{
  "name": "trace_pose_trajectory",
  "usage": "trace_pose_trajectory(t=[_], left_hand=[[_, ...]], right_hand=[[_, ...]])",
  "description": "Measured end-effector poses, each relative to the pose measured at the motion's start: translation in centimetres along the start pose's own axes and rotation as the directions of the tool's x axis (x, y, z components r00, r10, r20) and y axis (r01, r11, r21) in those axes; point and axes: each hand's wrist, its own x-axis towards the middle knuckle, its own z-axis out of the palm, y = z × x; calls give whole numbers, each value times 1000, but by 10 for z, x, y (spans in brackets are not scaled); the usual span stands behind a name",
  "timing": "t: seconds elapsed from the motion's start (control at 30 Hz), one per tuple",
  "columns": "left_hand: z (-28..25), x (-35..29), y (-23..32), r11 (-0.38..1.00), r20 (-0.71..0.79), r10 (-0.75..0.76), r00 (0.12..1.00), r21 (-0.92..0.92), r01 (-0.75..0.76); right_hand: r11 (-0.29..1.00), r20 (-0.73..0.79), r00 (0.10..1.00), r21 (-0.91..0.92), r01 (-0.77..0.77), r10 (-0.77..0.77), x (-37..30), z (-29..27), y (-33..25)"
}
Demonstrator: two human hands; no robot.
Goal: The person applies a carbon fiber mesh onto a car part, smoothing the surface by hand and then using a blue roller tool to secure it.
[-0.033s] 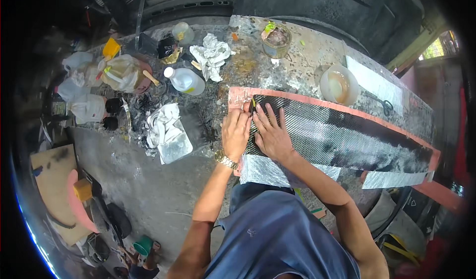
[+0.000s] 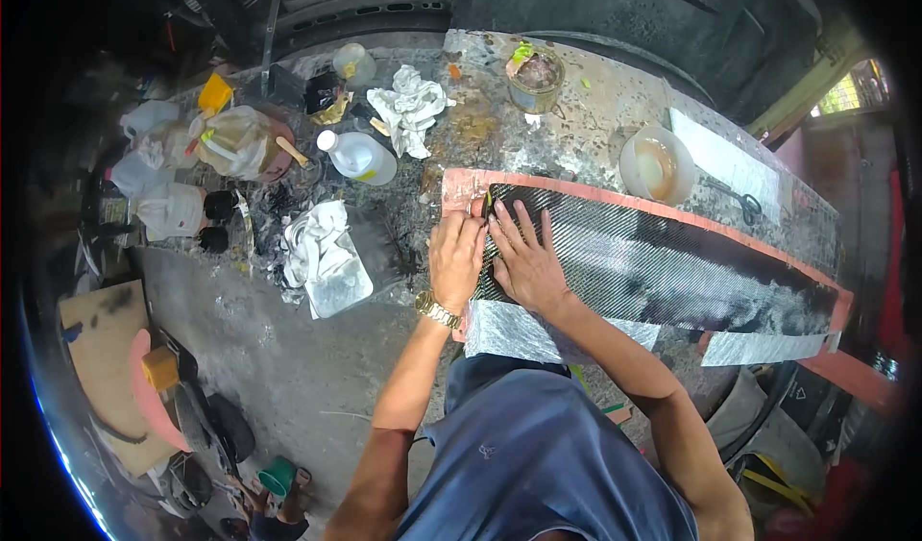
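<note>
The black woven sheet (image 2: 663, 253) lies on a pink-edged panel (image 2: 459, 184). At the sheet's left end, the left hand (image 2: 455, 260) curls, whether pinching I cannot tell; the right hand (image 2: 530, 264) rests spread on it. 1 pale tub (image 2: 657, 164) stands beyond.

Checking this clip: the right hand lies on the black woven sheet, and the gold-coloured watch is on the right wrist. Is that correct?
Not quite: the head view shows the gold-coloured watch on the left wrist, not the right. The right hand does lie on the black woven sheet.
</note>
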Motion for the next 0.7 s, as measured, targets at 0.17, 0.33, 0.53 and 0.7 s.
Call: trace_pose_trajectory(t=[0.17,0.33,0.53,0.7], left_hand=[[-1,6,-8,983,-55,-114,992,-154,104],[-1,21,-9,942,-23,-247,969,-241,235],[-12,65,0,978,39,167,985,117,-171],[16,78,17,873,339,414,844,112,-474]], right_hand=[[999,-30,1000,39,6,-5,1,-1,-1],[1000,-34,999,26,3,-2,3,-4,2],[960,-76,958,72,-272,277,-40,-19,22],[764,-199,745,34,-644,637,-108,-20,79]])
